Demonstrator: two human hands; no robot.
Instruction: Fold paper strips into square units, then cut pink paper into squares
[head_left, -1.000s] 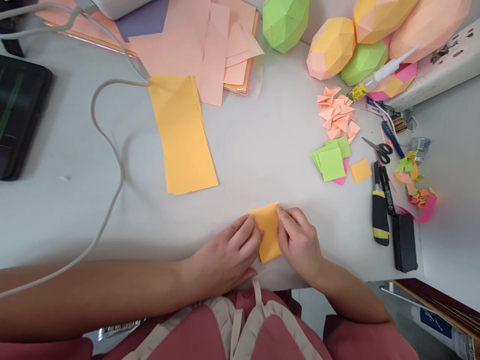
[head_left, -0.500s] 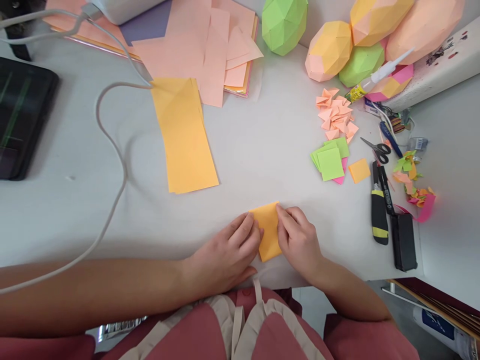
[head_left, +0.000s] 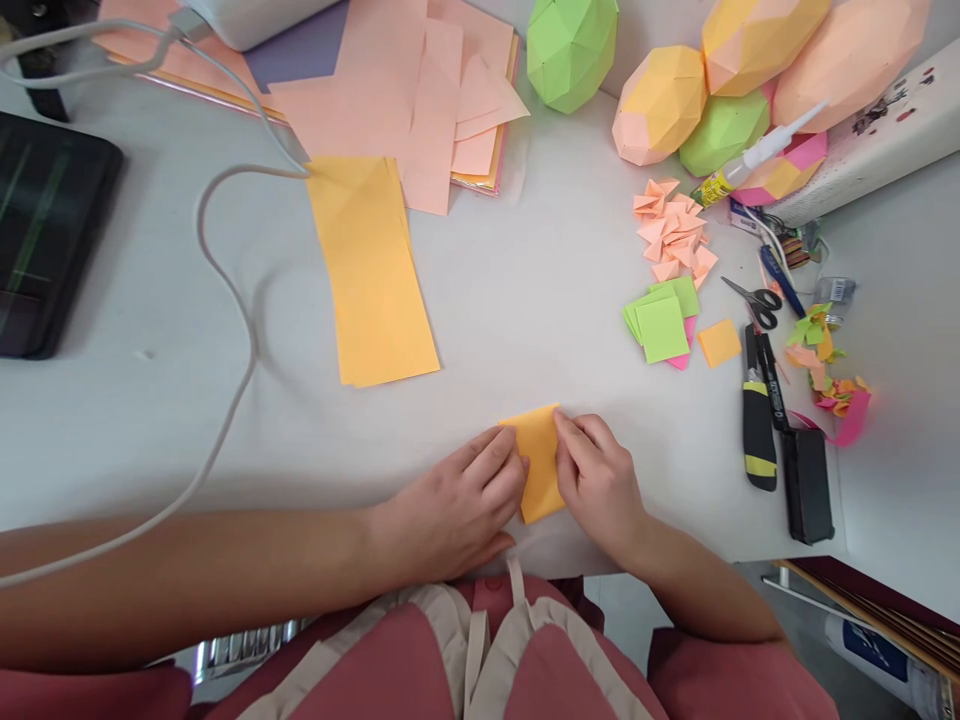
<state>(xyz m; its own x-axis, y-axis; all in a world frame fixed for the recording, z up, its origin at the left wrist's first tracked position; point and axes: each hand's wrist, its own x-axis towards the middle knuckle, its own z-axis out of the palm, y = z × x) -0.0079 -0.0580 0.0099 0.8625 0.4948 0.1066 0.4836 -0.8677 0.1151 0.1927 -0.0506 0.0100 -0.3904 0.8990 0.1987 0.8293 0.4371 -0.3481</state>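
Observation:
A folded yellow-orange paper (head_left: 540, 468) lies near the table's front edge between my two hands. My left hand (head_left: 480, 490) presses on its left side with curled fingers, the thumb stretched out lower down. At the paper's upper right corner, my right hand (head_left: 600, 480) pinches the edge between thumb and forefinger; its other fingers are tucked in. Up and to the left lie longer yellow-orange paper strips (head_left: 379, 280), loosely stacked.
Green paper squares (head_left: 664, 330), small folded peach pieces (head_left: 675, 235), scissors (head_left: 756, 300) and a utility knife (head_left: 759, 430) lie to the right. Faceted paper shapes (head_left: 660, 105) stand at the back. A white cable (head_left: 251, 340) loops across the left, near a phone (head_left: 52, 235).
Both hands hold almost the same pose on the folded paper. The whole view has shifted very slightly, with the left-side things a little further right.

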